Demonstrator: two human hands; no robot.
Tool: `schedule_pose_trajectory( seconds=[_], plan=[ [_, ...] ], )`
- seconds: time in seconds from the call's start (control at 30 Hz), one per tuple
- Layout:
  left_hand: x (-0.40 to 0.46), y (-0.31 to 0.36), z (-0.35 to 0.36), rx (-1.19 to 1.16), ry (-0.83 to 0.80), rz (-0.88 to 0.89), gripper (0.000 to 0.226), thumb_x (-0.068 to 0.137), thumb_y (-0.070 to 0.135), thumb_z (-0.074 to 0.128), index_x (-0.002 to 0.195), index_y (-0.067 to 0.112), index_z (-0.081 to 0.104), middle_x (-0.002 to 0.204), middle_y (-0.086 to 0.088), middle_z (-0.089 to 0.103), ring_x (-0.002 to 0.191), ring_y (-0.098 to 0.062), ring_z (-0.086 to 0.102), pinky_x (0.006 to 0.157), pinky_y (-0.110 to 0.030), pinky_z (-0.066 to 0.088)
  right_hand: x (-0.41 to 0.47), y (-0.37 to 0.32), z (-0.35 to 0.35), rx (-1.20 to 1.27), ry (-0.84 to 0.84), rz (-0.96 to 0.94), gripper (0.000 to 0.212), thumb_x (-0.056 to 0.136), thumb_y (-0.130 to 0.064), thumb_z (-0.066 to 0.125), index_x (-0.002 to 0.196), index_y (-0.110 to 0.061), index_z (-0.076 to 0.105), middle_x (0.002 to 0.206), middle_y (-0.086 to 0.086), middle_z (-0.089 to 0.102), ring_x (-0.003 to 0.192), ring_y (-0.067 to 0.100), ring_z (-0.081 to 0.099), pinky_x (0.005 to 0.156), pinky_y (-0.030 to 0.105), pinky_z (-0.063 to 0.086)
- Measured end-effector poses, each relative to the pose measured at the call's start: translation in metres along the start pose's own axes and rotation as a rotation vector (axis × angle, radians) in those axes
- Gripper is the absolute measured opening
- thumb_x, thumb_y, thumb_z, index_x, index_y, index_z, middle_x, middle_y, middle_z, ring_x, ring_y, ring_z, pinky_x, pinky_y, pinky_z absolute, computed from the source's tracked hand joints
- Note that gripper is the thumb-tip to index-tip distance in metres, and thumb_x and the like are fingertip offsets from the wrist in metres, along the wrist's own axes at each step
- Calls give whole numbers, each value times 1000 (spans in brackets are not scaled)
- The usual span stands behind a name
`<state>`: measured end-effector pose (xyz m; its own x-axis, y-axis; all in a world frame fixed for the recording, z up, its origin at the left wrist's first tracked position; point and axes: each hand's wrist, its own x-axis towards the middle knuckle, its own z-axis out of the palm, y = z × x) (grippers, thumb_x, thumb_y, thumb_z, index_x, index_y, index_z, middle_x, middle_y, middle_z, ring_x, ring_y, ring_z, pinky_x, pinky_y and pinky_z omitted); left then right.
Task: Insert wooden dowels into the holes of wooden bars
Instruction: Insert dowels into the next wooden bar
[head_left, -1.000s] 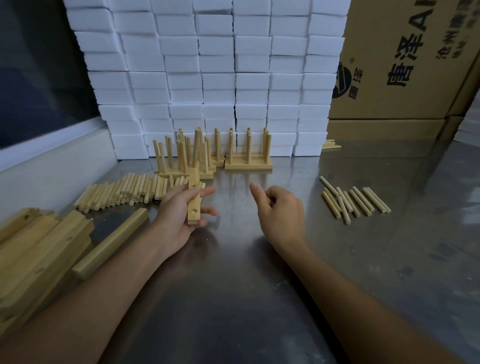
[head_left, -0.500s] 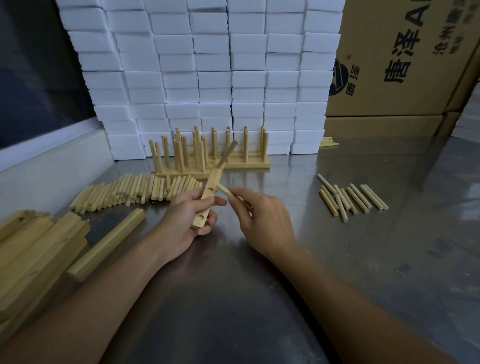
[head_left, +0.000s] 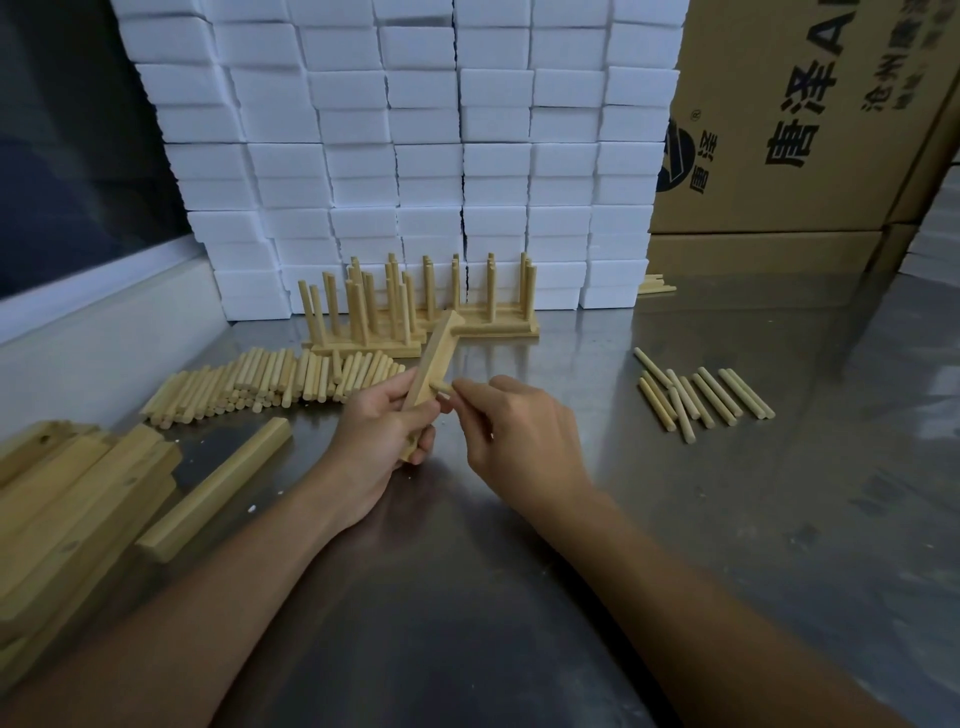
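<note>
Gripping a wooden bar (head_left: 435, 364) around its lower half, the left hand (head_left: 382, 434) has its fingers curled closed about the wood, and the bar rises tilted up and away from the palm toward the back of the steel table (head_left: 467, 597). The right hand (head_left: 519, 431) is closed in a pinch, thumb and forefinger pressing a short dowel (head_left: 441, 387) end-on against the bar's side face just above the left fingers; only a little of the dowel shows between fingertip and wood, and how deep it sits in its hole cannot be told. Behind the hands, against a wall of white foam blocks (head_left: 415, 156), stand finished bars with upright dowels (head_left: 410, 306), several rows crowded together. To the left of the hands a long heap of loose dowels (head_left: 270, 382) lies side by side on the table, and a smaller scatter of dowels (head_left: 701, 397) lies well apart to the right. At the near left edge a stack of blank bars (head_left: 72, 499) rests flat, with a single bar (head_left: 218, 486) lying diagonally just beside it. Cardboard boxes (head_left: 805, 130) with printed characters stand at the back right, touching the foam wall.
</note>
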<state>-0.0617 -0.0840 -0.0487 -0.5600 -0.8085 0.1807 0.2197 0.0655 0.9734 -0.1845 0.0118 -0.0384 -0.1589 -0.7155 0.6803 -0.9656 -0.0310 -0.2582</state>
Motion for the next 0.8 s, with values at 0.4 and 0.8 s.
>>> schedule_pose_trajectory(
  seconds=[0.4,0.8],
  plan=[
    [-5,-1,3,202,49,157,38,93,-6,55,104,25,74,69,-10,48,52,-14,41,44,-23,35,-1,-3,-3,-201,-4,-74,11,93,-22,62,86,-14,64,67,3,54,49,22,39,44,27,26],
    [-11,6,12,369,104,284,58,93,-7,52,95,49,70,64,-5,40,53,-10,37,45,-19,33,0,-6,3,281,-133,281,30,102,-28,46,88,-10,65,71,6,63,64,23,57,60,40,48]
  ],
)
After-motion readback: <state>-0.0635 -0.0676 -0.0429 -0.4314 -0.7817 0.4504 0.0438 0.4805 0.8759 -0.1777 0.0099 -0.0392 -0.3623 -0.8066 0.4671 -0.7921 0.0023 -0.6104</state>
